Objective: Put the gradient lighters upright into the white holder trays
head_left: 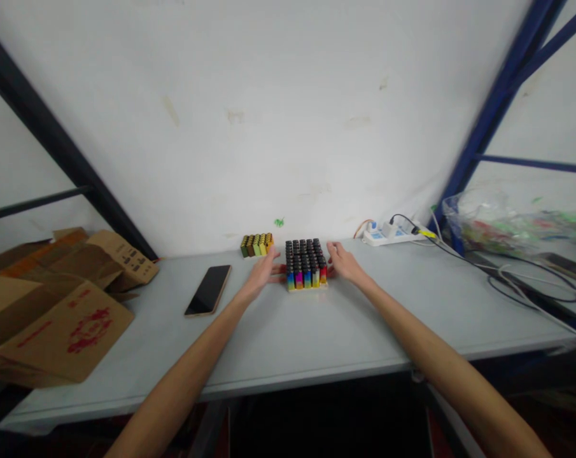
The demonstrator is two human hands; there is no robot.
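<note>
A tray of several upright lighters (305, 264) with black tops and rainbow bodies stands on the grey table (316, 331) near the wall. My left hand (265, 270) lies against its left side, fingers stretched toward it. My right hand (342, 260) presses against its right side, fingers extended. Both arms reach far forward. A smaller row of yellow-green lighters (256, 244) sits behind my left hand, close to the wall.
A dark phone (209, 290) lies flat left of the hands. Cardboard boxes (53, 299) pile at the left end. A white power strip (387, 233) with cables (507, 273) and a plastic bag (517, 222) are to the right. Blue shelf posts (492, 114) rise at right.
</note>
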